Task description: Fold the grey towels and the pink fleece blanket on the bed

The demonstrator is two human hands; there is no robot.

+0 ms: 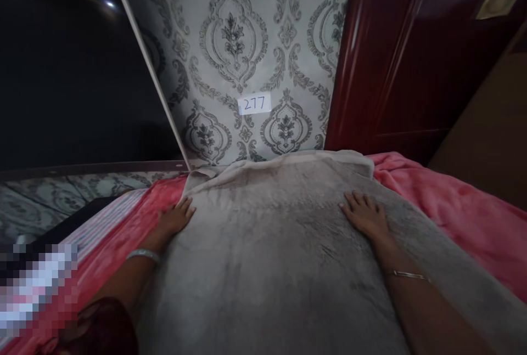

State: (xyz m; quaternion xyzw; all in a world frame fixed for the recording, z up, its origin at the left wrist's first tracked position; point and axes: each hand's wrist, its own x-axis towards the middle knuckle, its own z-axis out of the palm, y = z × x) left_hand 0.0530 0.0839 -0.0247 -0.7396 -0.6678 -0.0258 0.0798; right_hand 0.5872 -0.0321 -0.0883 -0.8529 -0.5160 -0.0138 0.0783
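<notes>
A grey fuzzy blanket lies spread over a pink bed cover, reaching the wall ahead. My left hand rests flat at the blanket's left edge, fingers apart, partly on the pink cover. Flat on the blanket's right part lies my right hand, palm down, fingers spread. Neither hand grips anything. A bangle sits on each wrist.
Patterned grey wallpaper with a white label reading 277 faces me. A dark glossy panel stands to the left, a dark red wooden door to the right. A striped cloth lies at the left.
</notes>
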